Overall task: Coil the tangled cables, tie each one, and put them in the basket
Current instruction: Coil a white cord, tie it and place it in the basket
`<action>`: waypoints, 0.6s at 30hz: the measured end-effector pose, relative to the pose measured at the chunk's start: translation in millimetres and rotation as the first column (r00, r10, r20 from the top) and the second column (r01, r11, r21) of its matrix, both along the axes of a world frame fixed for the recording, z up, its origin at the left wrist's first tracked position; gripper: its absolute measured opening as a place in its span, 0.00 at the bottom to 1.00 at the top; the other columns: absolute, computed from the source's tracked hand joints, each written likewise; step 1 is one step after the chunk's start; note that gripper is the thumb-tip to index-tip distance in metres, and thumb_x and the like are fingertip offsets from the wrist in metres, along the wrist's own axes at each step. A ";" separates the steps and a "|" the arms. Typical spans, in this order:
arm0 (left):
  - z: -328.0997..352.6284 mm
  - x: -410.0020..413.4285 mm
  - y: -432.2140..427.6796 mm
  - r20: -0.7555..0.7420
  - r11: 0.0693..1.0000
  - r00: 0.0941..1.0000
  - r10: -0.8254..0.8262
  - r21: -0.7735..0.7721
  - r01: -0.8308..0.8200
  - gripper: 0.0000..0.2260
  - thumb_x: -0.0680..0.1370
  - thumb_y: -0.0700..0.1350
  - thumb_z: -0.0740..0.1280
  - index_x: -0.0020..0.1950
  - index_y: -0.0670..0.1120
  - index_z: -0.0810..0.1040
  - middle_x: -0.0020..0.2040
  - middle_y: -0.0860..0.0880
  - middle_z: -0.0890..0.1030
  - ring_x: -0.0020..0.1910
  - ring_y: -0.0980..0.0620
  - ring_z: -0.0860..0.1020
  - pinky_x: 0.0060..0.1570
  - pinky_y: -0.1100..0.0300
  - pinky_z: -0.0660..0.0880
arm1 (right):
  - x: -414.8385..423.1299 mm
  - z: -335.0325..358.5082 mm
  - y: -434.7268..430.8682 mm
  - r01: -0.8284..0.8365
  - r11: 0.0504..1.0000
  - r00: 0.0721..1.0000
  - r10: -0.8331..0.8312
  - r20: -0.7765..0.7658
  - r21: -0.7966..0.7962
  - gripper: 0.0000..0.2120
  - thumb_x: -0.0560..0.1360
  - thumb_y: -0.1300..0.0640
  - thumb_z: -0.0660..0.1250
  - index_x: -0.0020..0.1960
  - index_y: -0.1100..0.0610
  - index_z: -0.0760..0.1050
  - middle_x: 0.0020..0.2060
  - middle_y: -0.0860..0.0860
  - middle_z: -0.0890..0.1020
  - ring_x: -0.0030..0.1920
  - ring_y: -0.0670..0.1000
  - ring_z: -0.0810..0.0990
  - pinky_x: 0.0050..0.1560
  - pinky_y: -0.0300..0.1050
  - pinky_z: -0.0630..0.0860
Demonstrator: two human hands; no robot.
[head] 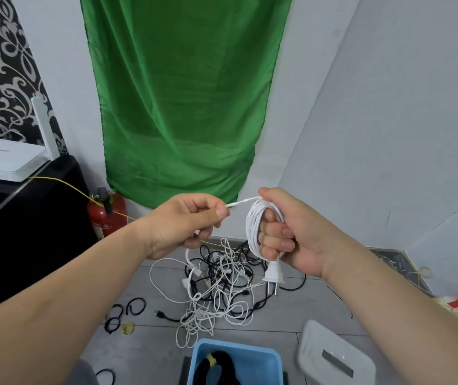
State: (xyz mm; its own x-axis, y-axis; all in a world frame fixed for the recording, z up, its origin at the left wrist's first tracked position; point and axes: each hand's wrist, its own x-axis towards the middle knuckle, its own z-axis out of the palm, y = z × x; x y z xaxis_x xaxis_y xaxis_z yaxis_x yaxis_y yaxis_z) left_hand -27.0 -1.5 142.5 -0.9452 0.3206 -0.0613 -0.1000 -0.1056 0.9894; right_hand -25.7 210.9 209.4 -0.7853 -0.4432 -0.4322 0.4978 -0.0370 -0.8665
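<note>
White walls (pixel 389 107) meet in a corner. A green cloth (pixel 183 93) hangs on the rear wall. Patterned black-and-white wallpaper (pixel 0 65) covers the left wall. A black cabinet (pixel 28 232) carries a white router (pixel 5 159). A red fire extinguisher (pixel 108 215) stands on the grey tiled floor (pixel 275 329).

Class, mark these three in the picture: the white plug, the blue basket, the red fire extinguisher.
white plug (pixel 273 275): head view, on its body.
blue basket (pixel 237 347): head view, on its far rim.
red fire extinguisher (pixel 97 215): head view, on its cylinder.

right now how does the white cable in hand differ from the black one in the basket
The white cable is held in the right hand; the black cable lies in the basket. The white cable is untied; the black cable wears a yellow tie. Both are coiled.
</note>
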 end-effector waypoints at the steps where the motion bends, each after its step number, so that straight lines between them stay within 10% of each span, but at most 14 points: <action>1: -0.8 -0.6 3.0 -0.001 1.000 1.000 0.012 -0.002 -0.012 0.06 0.76 0.47 0.71 0.46 0.45 0.82 0.35 0.51 0.76 0.29 0.55 0.68 0.25 0.66 0.60 | 0.8 0.5 -0.5 -0.020 0.999 1.000 0.020 0.012 -0.027 0.25 0.83 0.45 0.59 0.29 0.52 0.66 0.18 0.47 0.56 0.18 0.47 0.55 0.25 0.41 0.66; 12: -31.3 12.1 58.4 0.017 0.971 0.997 -0.070 -0.227 0.072 0.09 0.85 0.46 0.63 0.55 0.46 0.82 0.34 0.48 0.79 0.27 0.52 0.72 0.29 0.63 0.68 | -16.3 12.2 0.5 0.300 0.834 0.948 -0.314 0.048 -0.464 0.22 0.84 0.44 0.58 0.38 0.56 0.71 0.25 0.49 0.67 0.26 0.49 0.65 0.39 0.44 0.78; 18: -55.0 24.5 74.2 0.081 0.840 0.966 -0.246 -0.479 0.254 0.08 0.83 0.51 0.65 0.51 0.50 0.82 0.33 0.50 0.83 0.34 0.52 0.78 0.42 0.50 0.75 | -41.0 -2.1 10.2 0.573 0.819 0.623 -0.407 -0.668 0.036 0.12 0.86 0.54 0.59 0.47 0.58 0.74 0.33 0.51 0.79 0.35 0.51 0.79 0.46 0.50 0.79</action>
State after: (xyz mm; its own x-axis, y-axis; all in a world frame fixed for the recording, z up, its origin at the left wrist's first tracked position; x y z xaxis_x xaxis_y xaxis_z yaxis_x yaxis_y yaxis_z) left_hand -2.5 72.7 87.5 -0.8345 0.4725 -0.2835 -0.0741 0.4137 0.9074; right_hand -66.6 221.1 207.3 -0.9735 0.1316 0.1871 -0.1720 0.1181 -0.9780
